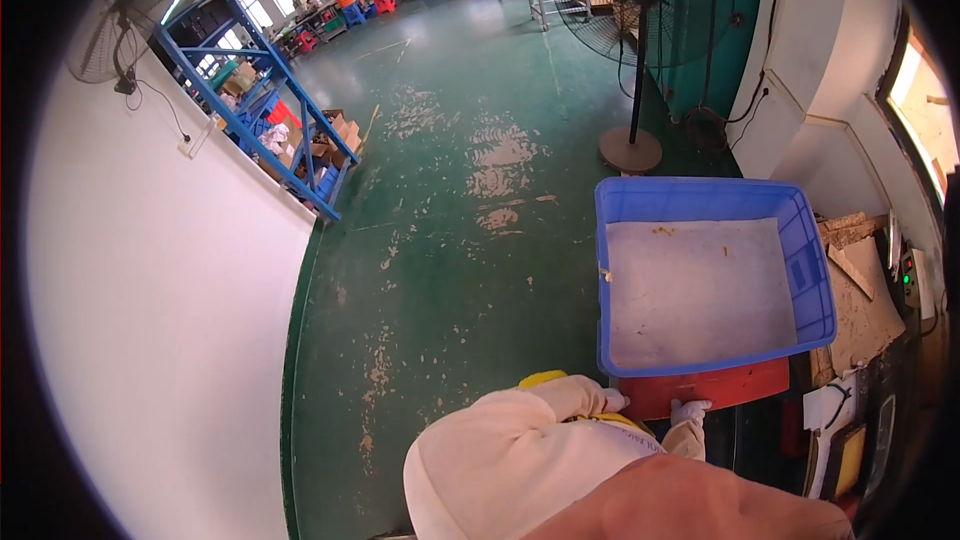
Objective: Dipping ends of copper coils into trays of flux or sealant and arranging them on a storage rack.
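Note:
A large blue plastic bin [700, 198] rests on a red board [735, 387], whose front part shows below the bin. Its floor is whitish, with a few small brownish bits on it. My left hand [613, 401], in a white glove, is closed at the board's left front corner. Also in a white glove, my right hand [690, 410] grips the board's front edge, a little to the right. The undersides of both hands are hidden. Pale sleeves cover my arms, and something yellow [542, 378] shows beside the left one.
Beyond the bin stands a pedestal fan [632, 148]. Cardboard pieces [858, 300] and a box with a green light [908, 278] lie to the right. A blue shelf rack [250, 105] stands by the left wall. Worn green floor [440, 240] stretches toward distant worktables.

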The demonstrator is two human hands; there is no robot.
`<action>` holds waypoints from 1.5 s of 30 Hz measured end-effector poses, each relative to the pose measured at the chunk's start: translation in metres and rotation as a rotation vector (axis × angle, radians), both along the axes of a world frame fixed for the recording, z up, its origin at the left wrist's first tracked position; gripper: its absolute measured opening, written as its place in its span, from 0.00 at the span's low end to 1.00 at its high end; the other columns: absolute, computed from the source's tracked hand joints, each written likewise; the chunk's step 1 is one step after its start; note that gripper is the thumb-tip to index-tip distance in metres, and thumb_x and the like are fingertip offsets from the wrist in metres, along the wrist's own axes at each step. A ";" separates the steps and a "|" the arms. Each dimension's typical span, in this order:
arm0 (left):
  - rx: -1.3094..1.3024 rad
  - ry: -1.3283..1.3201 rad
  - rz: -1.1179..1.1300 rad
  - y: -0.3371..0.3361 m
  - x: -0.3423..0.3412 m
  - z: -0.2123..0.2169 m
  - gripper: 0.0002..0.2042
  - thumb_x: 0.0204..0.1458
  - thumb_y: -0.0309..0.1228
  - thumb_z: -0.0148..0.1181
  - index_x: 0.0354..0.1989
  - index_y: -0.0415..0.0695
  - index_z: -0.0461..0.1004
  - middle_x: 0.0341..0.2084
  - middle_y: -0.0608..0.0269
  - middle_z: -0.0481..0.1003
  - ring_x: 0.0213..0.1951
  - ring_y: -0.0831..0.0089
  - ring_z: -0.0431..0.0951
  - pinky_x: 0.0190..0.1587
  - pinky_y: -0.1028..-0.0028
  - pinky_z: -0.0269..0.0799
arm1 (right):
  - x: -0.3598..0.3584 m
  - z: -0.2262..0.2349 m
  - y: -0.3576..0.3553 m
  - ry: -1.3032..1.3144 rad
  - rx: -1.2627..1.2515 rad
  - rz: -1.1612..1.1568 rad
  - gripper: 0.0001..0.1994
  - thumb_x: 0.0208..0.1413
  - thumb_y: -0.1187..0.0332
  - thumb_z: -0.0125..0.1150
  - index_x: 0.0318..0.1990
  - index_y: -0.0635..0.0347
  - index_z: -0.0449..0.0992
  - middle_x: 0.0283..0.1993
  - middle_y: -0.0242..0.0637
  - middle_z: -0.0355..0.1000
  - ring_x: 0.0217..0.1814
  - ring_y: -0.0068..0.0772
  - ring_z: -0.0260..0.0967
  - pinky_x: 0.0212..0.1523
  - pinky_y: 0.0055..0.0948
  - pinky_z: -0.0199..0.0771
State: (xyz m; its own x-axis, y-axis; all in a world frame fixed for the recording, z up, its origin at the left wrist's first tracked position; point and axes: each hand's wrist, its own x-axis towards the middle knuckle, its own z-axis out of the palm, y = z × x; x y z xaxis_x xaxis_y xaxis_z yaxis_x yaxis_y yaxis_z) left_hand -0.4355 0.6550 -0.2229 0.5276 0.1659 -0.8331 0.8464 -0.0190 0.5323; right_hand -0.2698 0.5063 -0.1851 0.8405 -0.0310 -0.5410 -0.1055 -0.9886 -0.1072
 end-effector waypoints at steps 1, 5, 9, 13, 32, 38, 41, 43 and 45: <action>0.003 -0.011 -0.003 0.007 0.002 -0.006 0.28 0.62 0.52 0.50 0.62 0.43 0.72 0.63 0.51 0.70 0.65 0.56 0.68 0.65 0.60 0.62 | 0.005 0.002 0.006 0.004 0.027 0.001 0.57 0.47 0.49 0.74 0.73 0.65 0.39 0.62 0.57 0.68 0.61 0.55 0.71 0.62 0.45 0.73; 0.027 -0.086 0.007 0.027 -0.003 -0.038 0.23 0.64 0.42 0.51 0.61 0.40 0.71 0.53 0.53 0.78 0.56 0.57 0.76 0.58 0.62 0.68 | 0.003 0.008 0.031 -0.015 0.007 0.037 0.56 0.47 0.48 0.74 0.72 0.66 0.41 0.62 0.56 0.68 0.62 0.55 0.71 0.62 0.45 0.73; -0.101 -0.184 0.199 0.040 0.010 -0.022 0.24 0.64 0.45 0.52 0.60 0.38 0.73 0.54 0.49 0.76 0.56 0.56 0.76 0.56 0.59 0.69 | 0.015 -0.003 0.041 -0.037 0.043 0.056 0.50 0.50 0.48 0.71 0.70 0.65 0.45 0.62 0.56 0.69 0.60 0.55 0.73 0.59 0.45 0.75; -0.192 -0.156 0.375 0.054 0.014 -0.007 0.21 0.65 0.39 0.51 0.59 0.36 0.71 0.47 0.50 0.79 0.46 0.57 0.80 0.47 0.61 0.74 | 0.020 0.011 0.048 -0.012 0.075 0.187 0.47 0.52 0.49 0.69 0.69 0.63 0.48 0.60 0.56 0.70 0.56 0.56 0.75 0.56 0.45 0.77; 0.194 0.003 0.842 0.041 0.043 0.027 0.42 0.51 0.51 0.68 0.66 0.35 0.59 0.60 0.46 0.71 0.62 0.54 0.71 0.64 0.63 0.65 | 0.298 -0.089 -0.042 0.212 0.673 -0.365 0.29 0.66 0.38 0.43 0.57 0.53 0.70 0.32 0.38 0.78 0.17 0.36 0.69 0.15 0.32 0.68; 0.283 0.126 0.758 0.031 0.073 0.038 0.43 0.53 0.55 0.65 0.66 0.34 0.57 0.60 0.44 0.71 0.62 0.52 0.71 0.64 0.62 0.65 | 0.319 -0.111 -0.063 0.263 0.820 -0.523 0.28 0.66 0.39 0.44 0.60 0.51 0.67 0.43 0.39 0.78 0.26 0.41 0.74 0.19 0.36 0.74; 0.276 0.129 0.759 0.025 0.080 0.040 0.43 0.53 0.55 0.64 0.66 0.34 0.57 0.60 0.44 0.70 0.63 0.52 0.70 0.64 0.62 0.65 | 0.325 -0.119 -0.068 0.284 0.918 -0.560 0.29 0.66 0.39 0.45 0.63 0.51 0.62 0.55 0.41 0.74 0.40 0.44 0.77 0.28 0.40 0.80; 0.257 0.146 0.777 0.014 0.081 0.055 0.43 0.53 0.55 0.64 0.66 0.34 0.56 0.61 0.44 0.70 0.63 0.53 0.70 0.64 0.63 0.64 | 0.327 -0.113 -0.069 0.231 0.717 -0.496 0.30 0.66 0.39 0.45 0.64 0.52 0.60 0.58 0.42 0.71 0.46 0.46 0.76 0.32 0.42 0.82; 0.235 0.098 0.818 0.002 0.080 0.079 0.44 0.53 0.56 0.64 0.68 0.35 0.55 0.61 0.44 0.70 0.63 0.53 0.70 0.65 0.63 0.63 | 0.325 -0.096 -0.063 0.183 0.524 -0.414 0.31 0.66 0.39 0.45 0.65 0.53 0.59 0.62 0.43 0.69 0.52 0.47 0.75 0.37 0.45 0.83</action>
